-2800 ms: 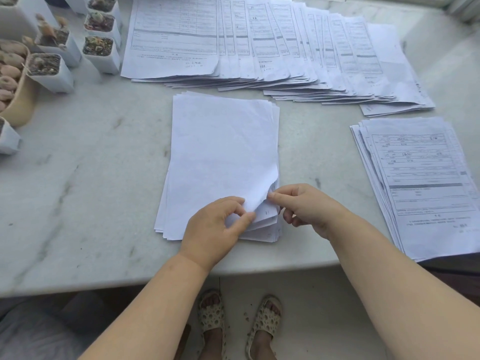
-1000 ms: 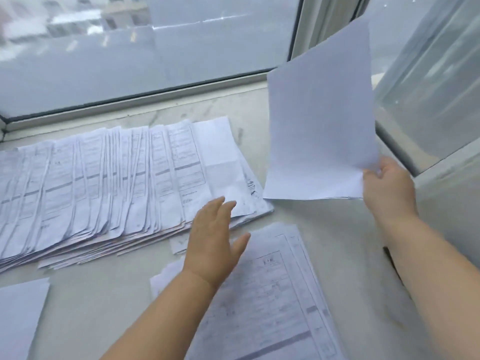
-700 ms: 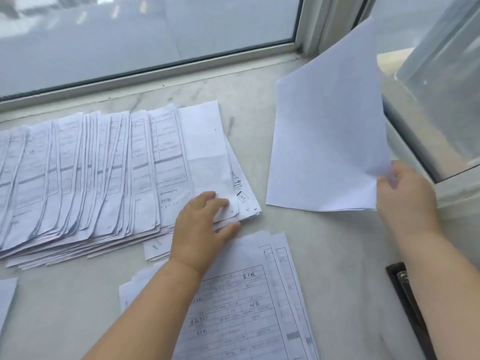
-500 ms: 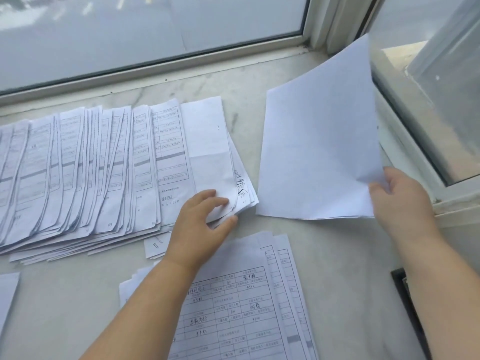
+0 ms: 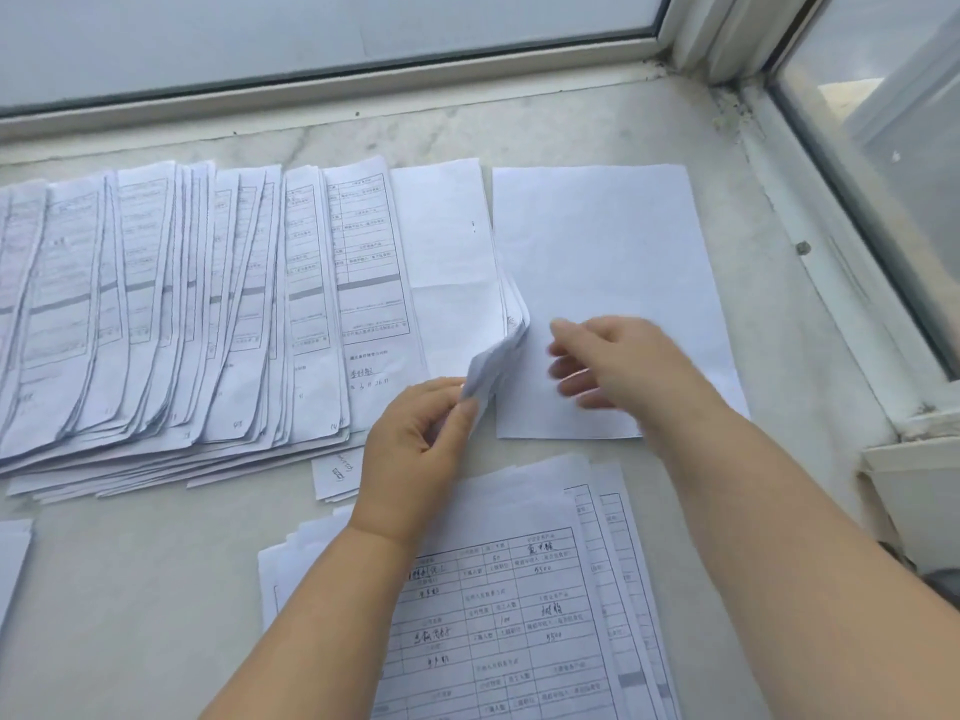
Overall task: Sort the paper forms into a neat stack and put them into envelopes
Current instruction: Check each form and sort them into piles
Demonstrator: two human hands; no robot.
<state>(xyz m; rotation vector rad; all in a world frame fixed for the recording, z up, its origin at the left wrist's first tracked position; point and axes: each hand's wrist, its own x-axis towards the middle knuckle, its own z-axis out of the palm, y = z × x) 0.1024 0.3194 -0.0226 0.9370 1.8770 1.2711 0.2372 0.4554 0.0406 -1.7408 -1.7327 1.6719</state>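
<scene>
Left hand [image 5: 415, 449]: pinching the lifted lower right corner of the blank-backed sheets [image 5: 447, 262] at the right end of the fanned row of forms [image 5: 171, 314], thumb and forefinger curled on the paper.
Right hand [image 5: 618, 361]: hovering blurred over the blank sheet [image 5: 608, 252], fingers spread and fairly straight, holding nothing; whether the fingertips are touching the paper I cannot tell.
Blank sheet: lying flat, face down, just right of the fanned row; its lower right corner is being hidden by the right forearm.
Fanned row: overlapping across the marble sill [image 5: 649, 122]; its left end is running out of view, and the print is too small or smeared to read.
Near stack [image 5: 519, 615]: printed side up with handwriting, lying under both forearms and getting cut off by the bottom edge.
Small slip [image 5: 335, 472]: peeking out below the row, partly hidden by the left wrist.
Left edge pile [image 5: 13, 558]: only a sliver is showing.
Window frame [image 5: 810, 241]: bordering the sill behind and to the right.
</scene>
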